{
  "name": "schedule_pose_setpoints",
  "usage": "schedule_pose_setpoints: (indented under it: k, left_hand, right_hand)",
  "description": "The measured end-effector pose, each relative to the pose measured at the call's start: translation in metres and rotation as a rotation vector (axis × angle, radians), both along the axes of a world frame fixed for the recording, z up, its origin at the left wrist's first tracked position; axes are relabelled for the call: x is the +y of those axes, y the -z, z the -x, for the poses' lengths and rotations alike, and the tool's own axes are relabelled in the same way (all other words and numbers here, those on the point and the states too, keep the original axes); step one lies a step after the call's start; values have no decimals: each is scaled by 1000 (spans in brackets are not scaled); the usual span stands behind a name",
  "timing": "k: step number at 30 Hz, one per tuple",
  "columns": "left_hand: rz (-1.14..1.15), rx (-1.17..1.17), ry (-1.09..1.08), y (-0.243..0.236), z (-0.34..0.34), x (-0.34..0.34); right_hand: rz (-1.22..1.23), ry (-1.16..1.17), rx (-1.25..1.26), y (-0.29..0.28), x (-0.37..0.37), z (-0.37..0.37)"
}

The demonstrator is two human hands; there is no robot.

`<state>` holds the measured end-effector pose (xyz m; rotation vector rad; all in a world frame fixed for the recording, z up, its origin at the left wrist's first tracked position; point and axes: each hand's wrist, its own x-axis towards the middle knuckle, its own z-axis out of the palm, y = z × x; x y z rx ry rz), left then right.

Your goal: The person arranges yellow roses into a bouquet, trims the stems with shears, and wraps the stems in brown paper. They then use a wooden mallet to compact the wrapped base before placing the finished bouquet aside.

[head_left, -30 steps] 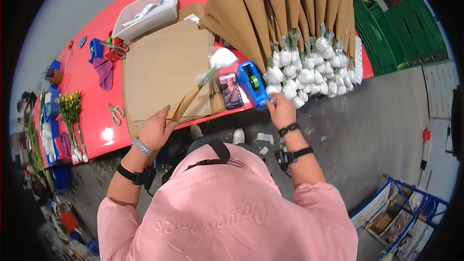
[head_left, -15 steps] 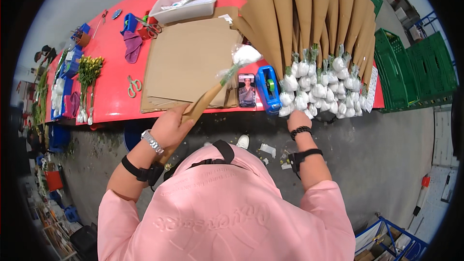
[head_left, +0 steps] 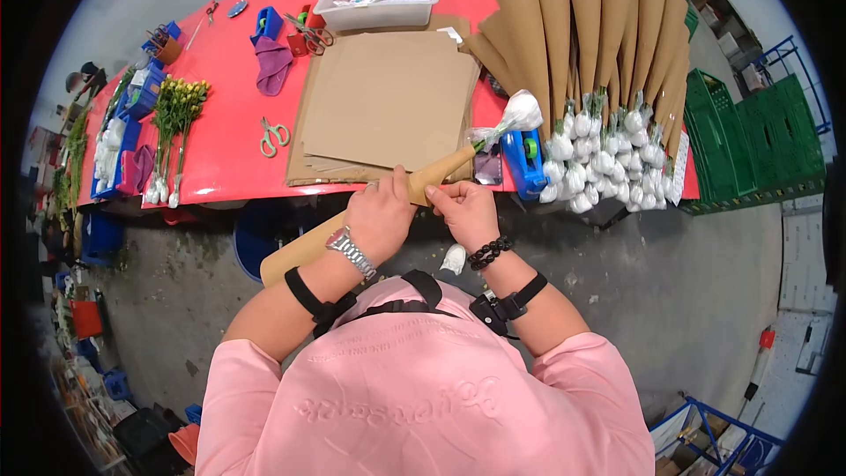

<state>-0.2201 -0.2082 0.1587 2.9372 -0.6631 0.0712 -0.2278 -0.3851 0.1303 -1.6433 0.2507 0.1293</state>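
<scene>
A flower bouquet rolled in a brown paper cone lies slantwise before me, its wide end low on the left. Its narrow end points to the far right, where green stems end in a white plastic-wrapped bulb. My left hand is closed round the middle of the cone. At the paper's narrow part, the thumb and fingers of my right hand are pinched together against it; what they pinch is too small to make out. Just right of the bulb stands a blue tape dispenser. Beneath the cone lies a stack of brown paper sheets.
Several finished paper cones with white-wrapped stem ends fill the table's right. Scissors, a purple cloth, yellow flowers and a clear plastic bin sit left and behind. Green crates stand at the right.
My right hand has come left from beside the tape dispenser to the paper cone. The cone has tilted flatter and shifted right, its bulb now over the dispenser; the phone is mostly covered.
</scene>
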Motion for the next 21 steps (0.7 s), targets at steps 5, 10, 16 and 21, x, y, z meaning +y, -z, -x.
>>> schedule_pose_setpoints:
  k: [5, 10, 16, 21]
  left_hand:
    - [411, 589, 162, -11, -3, 56]
    - [841, 1314, 176, 12, -2, 87]
    - [625, 1238, 304, 9, -1, 70]
    - [359, 1044, 573, 2, -5, 26]
  right_hand:
    - [234, 50, -192, 9, 33, 39]
    - [506, -56, -587, -6, 38, 68]
    - [977, -193, -766, -12, 7, 96]
    - [1171, -311, -777, -37, -8, 94]
